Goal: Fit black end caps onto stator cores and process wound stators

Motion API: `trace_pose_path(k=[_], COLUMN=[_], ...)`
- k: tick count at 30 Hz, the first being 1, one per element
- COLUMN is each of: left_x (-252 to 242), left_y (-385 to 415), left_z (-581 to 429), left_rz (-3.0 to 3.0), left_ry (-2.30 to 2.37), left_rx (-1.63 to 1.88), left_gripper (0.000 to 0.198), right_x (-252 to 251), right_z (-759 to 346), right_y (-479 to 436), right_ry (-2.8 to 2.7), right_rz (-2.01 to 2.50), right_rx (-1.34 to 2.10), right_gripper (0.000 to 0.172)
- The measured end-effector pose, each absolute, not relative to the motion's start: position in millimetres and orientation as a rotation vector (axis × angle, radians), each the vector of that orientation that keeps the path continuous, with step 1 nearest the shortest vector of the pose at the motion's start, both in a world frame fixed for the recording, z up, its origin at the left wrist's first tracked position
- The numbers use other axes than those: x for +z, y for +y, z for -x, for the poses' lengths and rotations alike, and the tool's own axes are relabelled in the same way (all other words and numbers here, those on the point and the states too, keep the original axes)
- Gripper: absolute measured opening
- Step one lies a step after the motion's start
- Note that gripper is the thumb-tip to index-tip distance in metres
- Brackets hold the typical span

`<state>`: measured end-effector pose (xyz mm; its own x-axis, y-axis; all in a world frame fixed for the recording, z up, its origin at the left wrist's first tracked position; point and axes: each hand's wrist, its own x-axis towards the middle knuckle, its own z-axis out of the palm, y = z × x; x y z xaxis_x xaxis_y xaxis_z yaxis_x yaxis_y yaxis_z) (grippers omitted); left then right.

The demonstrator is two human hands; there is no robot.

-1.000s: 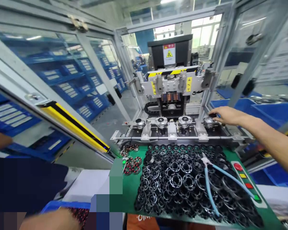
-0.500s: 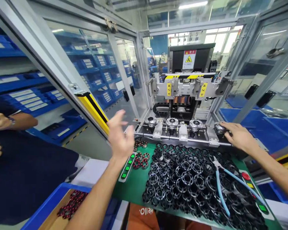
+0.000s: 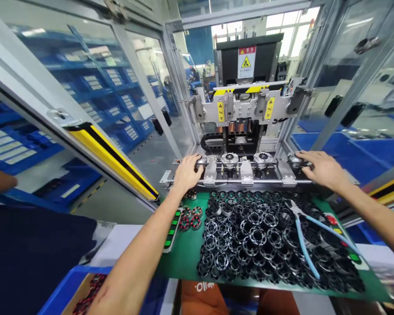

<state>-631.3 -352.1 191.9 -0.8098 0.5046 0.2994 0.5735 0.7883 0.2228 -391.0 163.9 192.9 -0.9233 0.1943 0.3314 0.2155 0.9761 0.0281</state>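
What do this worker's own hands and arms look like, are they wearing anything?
Both are bare: the left hand and right hand have no gloves, and no rings or watch show. The forearms are uncovered, with no sleeve in view.

Only one view: a head-worn camera, sitting above and behind the person's forearms, looking forward and down. It is facing the machine fixture (image 3: 246, 170) head-on and near, with left hand (image 3: 185, 173) and right hand (image 3: 321, 168) reaching it mid-frame. Green mat (image 3: 184, 258) is lying close under the lens. Glass guard panels (image 3: 124, 87) are flanking both sides. The wide lens is bending the edges.
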Motion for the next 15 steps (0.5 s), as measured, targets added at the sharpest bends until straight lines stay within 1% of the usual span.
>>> trace_pose_path(k=[6, 8, 10, 12, 13, 15], left_x=[199, 211, 227, 241, 246, 247], left_y=[-350, -350, -345, -333, -323, -300], left_z=[632, 634, 635, 631, 626, 610], left_rz=[0.842, 0.861, 0.882, 0.912, 0.934, 0.996], left_ry=[-2.770, -2.792, -2.827, -2.824, -2.794, -2.701], left_rx=[-0.533, -0.518, -0.484, -0.464, -0.469, -0.499], left_gripper=[0.063, 0.063, 0.058, 0.055, 0.058, 0.071], right_x=[210, 223, 241, 262, 270, 280], right_z=[386, 386, 391, 404, 413, 435], right_y=[148, 142, 134, 122, 113, 91], right_ry=[-2.882, -2.932, -3.001, -3.064, -3.085, -3.098], right_rz=[0.398, 0.406, 0.406, 0.393, 0.371, 0.276], right_rx=[-0.203, -0.218, -0.226, -0.233, -0.234, -0.219], right_gripper=[0.060, 0.055, 0.046, 0.043, 0.043, 0.047])
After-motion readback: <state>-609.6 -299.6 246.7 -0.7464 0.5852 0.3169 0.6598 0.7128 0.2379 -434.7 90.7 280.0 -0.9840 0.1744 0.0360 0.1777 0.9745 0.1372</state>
